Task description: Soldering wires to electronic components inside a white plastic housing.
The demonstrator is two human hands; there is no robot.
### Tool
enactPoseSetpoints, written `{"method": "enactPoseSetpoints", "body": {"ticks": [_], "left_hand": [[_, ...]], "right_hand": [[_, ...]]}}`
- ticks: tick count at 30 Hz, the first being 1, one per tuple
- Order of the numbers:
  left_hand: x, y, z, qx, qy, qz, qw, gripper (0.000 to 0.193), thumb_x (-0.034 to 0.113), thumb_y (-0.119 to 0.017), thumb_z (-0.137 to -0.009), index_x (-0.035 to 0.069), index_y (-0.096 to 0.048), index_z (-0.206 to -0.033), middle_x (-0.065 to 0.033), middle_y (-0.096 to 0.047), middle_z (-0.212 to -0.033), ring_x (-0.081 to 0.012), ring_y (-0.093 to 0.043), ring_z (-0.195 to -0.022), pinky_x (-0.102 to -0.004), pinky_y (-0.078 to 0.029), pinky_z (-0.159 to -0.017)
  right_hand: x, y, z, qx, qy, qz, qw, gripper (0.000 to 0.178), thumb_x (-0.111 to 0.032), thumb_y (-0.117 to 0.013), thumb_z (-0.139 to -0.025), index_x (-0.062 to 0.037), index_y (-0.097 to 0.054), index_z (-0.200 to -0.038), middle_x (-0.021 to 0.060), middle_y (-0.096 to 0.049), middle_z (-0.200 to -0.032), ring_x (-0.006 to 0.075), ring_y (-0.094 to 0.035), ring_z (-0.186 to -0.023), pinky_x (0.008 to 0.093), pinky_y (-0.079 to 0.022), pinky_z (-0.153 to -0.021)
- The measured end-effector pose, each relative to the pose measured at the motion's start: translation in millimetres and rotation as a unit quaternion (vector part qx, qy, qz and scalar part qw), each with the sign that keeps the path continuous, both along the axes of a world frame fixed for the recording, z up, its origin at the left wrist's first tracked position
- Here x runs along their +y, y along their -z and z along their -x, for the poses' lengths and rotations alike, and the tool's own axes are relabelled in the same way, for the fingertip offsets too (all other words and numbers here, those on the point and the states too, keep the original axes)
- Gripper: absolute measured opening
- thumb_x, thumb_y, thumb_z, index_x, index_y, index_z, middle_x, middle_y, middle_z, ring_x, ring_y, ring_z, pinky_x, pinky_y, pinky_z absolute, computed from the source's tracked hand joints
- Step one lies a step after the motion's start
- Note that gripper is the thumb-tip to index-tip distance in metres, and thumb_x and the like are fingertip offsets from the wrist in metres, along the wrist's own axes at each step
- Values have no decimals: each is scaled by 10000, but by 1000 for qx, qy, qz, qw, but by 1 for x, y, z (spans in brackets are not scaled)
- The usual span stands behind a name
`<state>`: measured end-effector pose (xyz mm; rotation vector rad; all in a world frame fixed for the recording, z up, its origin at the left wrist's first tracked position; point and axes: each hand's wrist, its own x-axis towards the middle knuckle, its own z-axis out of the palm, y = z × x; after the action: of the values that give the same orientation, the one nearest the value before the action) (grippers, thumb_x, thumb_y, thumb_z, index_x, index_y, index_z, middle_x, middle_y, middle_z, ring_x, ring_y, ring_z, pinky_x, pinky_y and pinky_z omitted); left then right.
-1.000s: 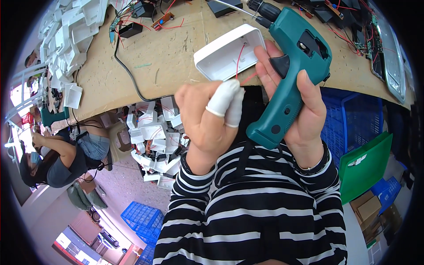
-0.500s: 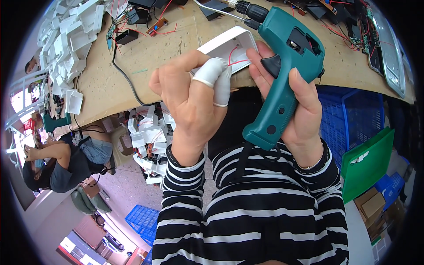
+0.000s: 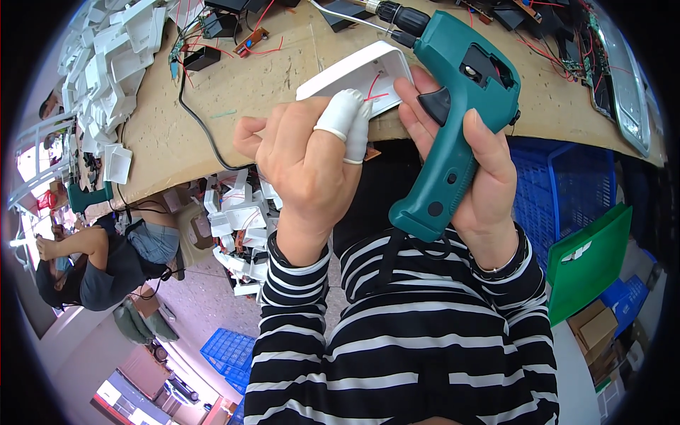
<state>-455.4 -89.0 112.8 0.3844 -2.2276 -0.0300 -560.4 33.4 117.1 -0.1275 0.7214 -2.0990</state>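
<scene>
My right hand (image 3: 489, 170) is wrapped around the handle of a teal power drill (image 3: 453, 134), thumb in front and fingers behind. The drill has a black trigger, a black chuck and an opening in its side. White finger cots cover the thumb and a finger of my left hand (image 3: 308, 156). Its tips are pinched together on a thin red wire (image 3: 372, 85), whose short end sticks out to the right. Just behind them lies a white plastic casing (image 3: 354, 71) on the table edge, with the wire running into it. My right fingertips are beside the casing's right end.
White casings (image 3: 117, 64) are heaped at the table's far left. Black boxes (image 3: 204, 59), circuit boards and loose wires lie along the back. Blue crates (image 3: 563, 188) and a green bin (image 3: 591, 262) stand at right. Another person (image 3: 106, 262) sits at far left.
My left hand has shifted slightly left, and the red wire at its tips has moved with it. More of the casing's left end shows. The drill and my right hand stay put.
</scene>
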Motion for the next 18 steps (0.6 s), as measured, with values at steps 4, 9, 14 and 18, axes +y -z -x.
{"method": "enactPoseSetpoints", "body": {"ticks": [4, 9, 14, 18], "left_hand": [[0, 1, 2, 12, -36, 24, 999, 167, 122, -709, -645, 90, -669, -804, 19, -569, -711, -127, -486, -601, -313, -243, -697], [2, -6, 4, -19, -54, 36, 998, 179, 118, -701, -630, 80, -667, -801, -6, -574, -787, -146, -505, -680, -337, -252, -715], [-4, 1, 14, 39, -36, 18, 998, 145, 90, -686, -632, 40, -630, -755, -45, -588, -909, -184, -545, -806, -388, -282, -806], [-6, 5, 17, -32, -15, -8, 999, 136, 71, -699, -655, 40, -655, -781, -83, -618, -964, -184, -562, -811, -368, -322, -870]], "right_hand": [[0, 0, -1, -5, 1, -4, 1000, 581, -179, -520, -885, 32, -241, -1349, 267, -331, -1347, 399, -315, -1275, 450, -266, -1079], [0, 0, -1, -10, 4, -5, 1000, 583, -182, -522, -884, 31, -243, -1350, 262, -343, -1343, 399, -315, -1275, 449, -265, -1079], [0, 1, -2, -14, 5, 2, 1000, 581, -182, -514, -889, 27, -235, -1355, 266, -336, -1347, 400, -308, -1278, 451, -263, -1080], [1, 1, -2, -8, 0, -4, 1000, 583, -184, -510, -891, 26, -230, -1357, 269, -333, -1348, 403, -307, -1278, 456, -266, -1077]]}}
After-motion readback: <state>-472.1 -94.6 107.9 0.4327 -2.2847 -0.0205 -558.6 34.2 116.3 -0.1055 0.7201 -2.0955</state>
